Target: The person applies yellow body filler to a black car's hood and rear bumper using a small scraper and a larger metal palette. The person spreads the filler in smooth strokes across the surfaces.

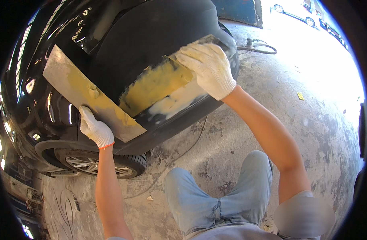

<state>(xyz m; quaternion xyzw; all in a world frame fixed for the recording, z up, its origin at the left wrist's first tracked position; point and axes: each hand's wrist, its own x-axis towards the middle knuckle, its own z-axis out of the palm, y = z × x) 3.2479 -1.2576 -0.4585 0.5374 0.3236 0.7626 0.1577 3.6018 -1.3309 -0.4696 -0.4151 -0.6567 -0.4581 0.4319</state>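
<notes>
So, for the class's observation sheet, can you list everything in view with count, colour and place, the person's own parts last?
Car: one, black, left to upper middle
Wheel: one, black and silver, under the car
Board: one, grey with yellow smears, in the left hand
Yellow patch: one, yellow, on the car between the hands
Pale patch: one, whitish, below the yellow patch
Hose-fitted tool: one, greyish, floor, upper right
Scrap: one, yellow, floor, right
Cables: several, dark, floor, lower left
Panel: one, blue, top
Vehicle: at least one, white, far upper right
Floor: one, grey, throughout
Legs: two, blue jeans, bottom
Left hand: one, white glove, left
Right hand: one, white glove, over the yellow patch's upper end; grip unclear
</notes>
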